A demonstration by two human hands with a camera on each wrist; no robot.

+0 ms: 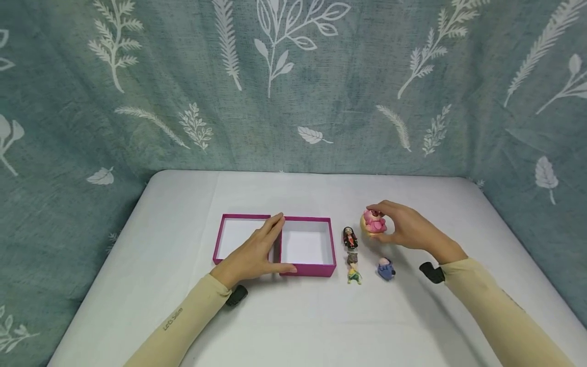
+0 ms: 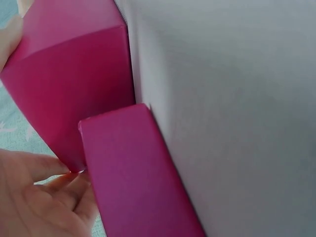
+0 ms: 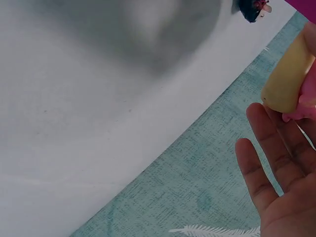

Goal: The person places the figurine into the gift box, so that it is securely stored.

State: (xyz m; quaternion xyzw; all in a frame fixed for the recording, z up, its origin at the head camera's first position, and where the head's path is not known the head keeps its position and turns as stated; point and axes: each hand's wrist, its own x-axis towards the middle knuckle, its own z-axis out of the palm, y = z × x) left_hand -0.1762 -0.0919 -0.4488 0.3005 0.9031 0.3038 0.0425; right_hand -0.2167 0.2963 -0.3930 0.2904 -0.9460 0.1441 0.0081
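Note:
In the head view my right hand (image 1: 408,224) holds a pink toy figure with a yellow back (image 1: 374,222) between thumb and fingers. The right wrist view shows the figure's yellow part (image 3: 286,79) at my fingertips, with the rest cut off by the frame edge. My left hand (image 1: 257,252) spans the left side of an open magenta box (image 1: 312,270), thumb at its near wall and fingers at its far corner. The box's white inside holds nothing visible. Against its left lies a shallow magenta lid (image 1: 218,239), partly hidden by that hand.
Right of the box, a dark-haired doll figure (image 1: 350,238), a small grey-brown figure (image 1: 352,258) and a green-and-yellow figure (image 1: 354,275) lie in a column. A blue figure (image 1: 386,269) lies nearer the right forearm. A leaf-patterned cloth (image 1: 284,127) hangs behind the white table (image 1: 293,326).

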